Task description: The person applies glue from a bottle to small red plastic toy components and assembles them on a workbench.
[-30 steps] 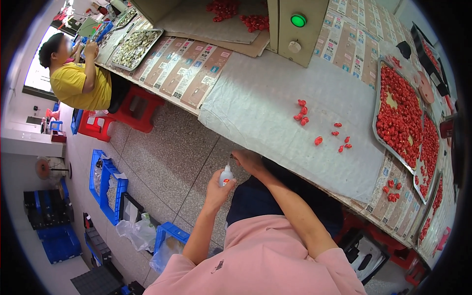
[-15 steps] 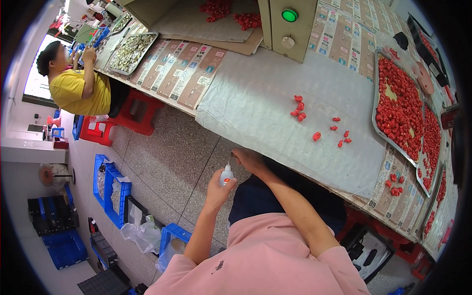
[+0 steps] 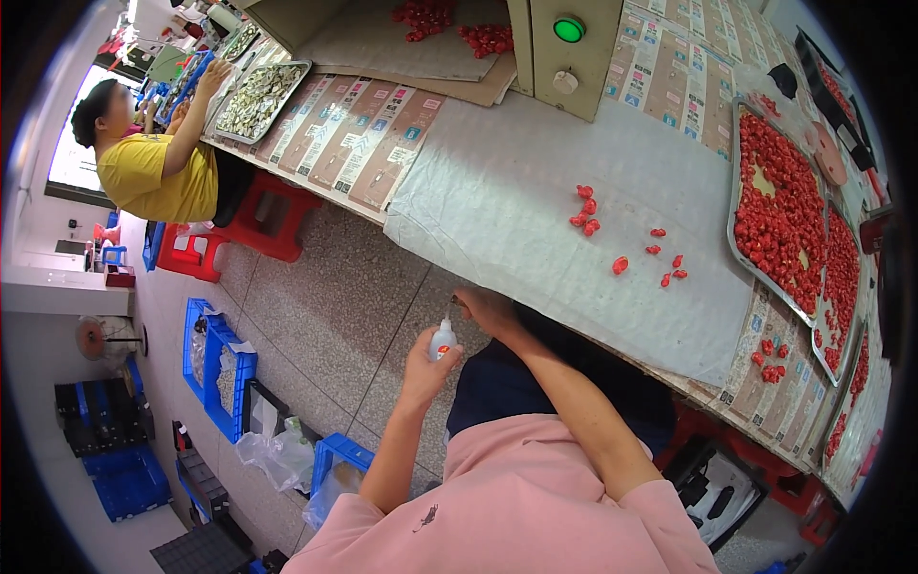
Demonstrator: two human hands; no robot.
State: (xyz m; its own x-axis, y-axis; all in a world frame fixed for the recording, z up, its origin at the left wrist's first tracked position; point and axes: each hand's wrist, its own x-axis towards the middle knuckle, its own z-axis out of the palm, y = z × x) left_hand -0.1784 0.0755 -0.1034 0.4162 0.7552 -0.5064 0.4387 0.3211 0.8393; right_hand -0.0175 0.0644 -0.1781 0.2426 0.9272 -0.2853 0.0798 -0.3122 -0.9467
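Observation:
My left hand (image 3: 424, 371) is closed around a small white squeeze bottle (image 3: 442, 342), held upright with its narrow nozzle pointing up. Just above the nozzle tip, my right hand (image 3: 488, 312) has its fingers pinched together. Something small and dark seems to be at those fingertips, too tiny to identify. Both hands are in front of my lap, off the table's near edge. On the table, a white sheet (image 3: 516, 182) carries several small glossy red pieces (image 3: 621, 265), some clustered and some single, beyond my right hand.
Metal trays of red pieces (image 3: 776, 201) lie at the right. A beige cabinet (image 3: 559, 62) with a green light stands at the back. To the left, a co-worker in yellow (image 3: 158, 177) sits by a tray of pale pieces (image 3: 260, 100). Blue crates (image 3: 225, 383) are on the floor.
The co-worker's arm has lifted and reached forward. My hands and the bottle stay almost where they were; the whole view has shifted very slightly.

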